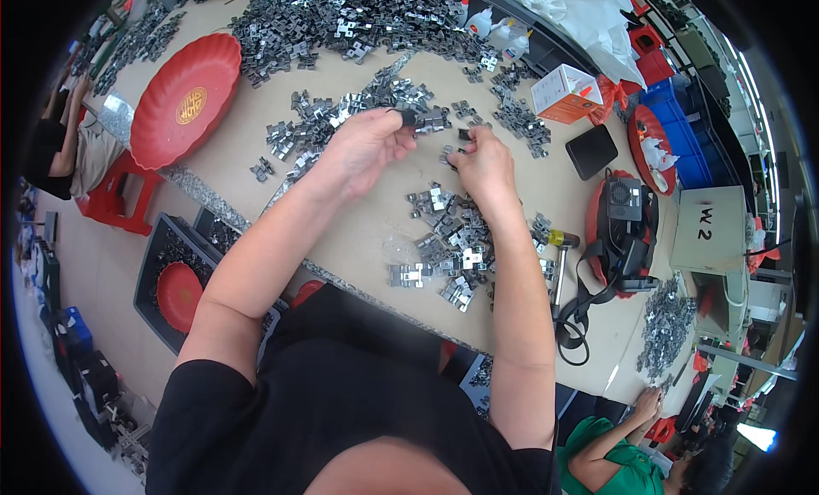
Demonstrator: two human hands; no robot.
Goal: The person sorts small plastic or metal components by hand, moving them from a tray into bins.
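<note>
My left hand [367, 145] is closed, and a dark cover shows at its fingertips. It pinches a short row of silver bent-metal clips [433, 121] above the table. To its right, my right hand [486, 167] has its fingers pinched together, with black on one fingertip. A small metal clip [446, 156] shows at those fingertips; whether it is gripped or only touched is hard to see. Below, between my forearms, lies a loose pile of metal clips [452, 235]. Another pile [316, 128] spreads beyond my left hand.
A large heap of clips [341, 22] covers the far side. A red scalloped tray [188, 98] sits far left. To the right are an orange-white box [566, 92], a black pad [591, 150], a yellow-handled tool [560, 256] and a radio [625, 198]. A person in green [614, 457] works lower right.
</note>
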